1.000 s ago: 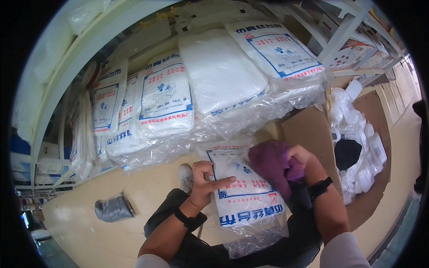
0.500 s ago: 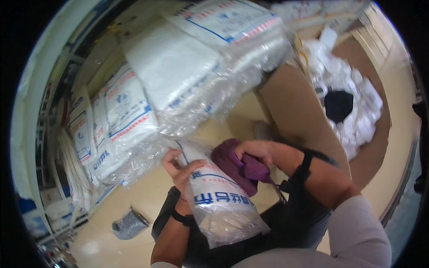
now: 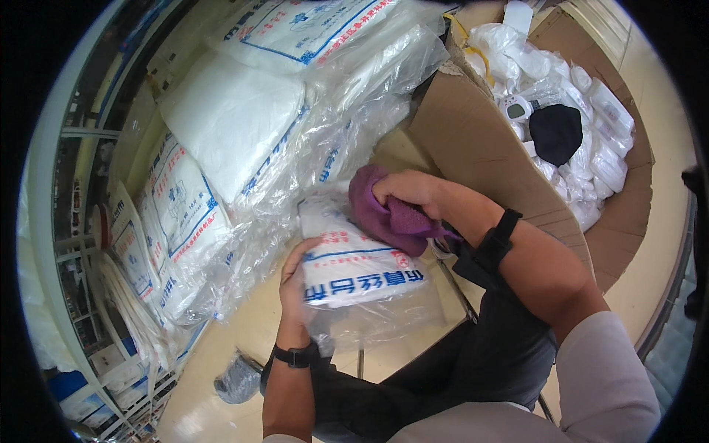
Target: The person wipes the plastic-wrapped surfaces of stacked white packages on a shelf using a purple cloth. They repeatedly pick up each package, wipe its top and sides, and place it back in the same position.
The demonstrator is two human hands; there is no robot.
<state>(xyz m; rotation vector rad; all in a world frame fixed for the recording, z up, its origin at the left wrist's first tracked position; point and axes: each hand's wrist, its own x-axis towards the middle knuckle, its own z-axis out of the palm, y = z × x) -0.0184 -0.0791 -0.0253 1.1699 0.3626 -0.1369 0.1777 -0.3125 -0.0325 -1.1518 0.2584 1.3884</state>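
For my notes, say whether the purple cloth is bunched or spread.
Bunched: thick folds show on the purple cloth in the right hand.

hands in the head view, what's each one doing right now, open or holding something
Left hand: closed on the left edge of the clear plastic package.
Right hand: closed, holding the bunched purple cloth over the package.

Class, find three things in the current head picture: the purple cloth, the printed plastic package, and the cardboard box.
purple cloth (image 3: 380, 218), head view: its bunched middle.
printed plastic package (image 3: 358, 272), head view: its printed face.
cardboard box (image 3: 487, 136), head view: its brown side wall.
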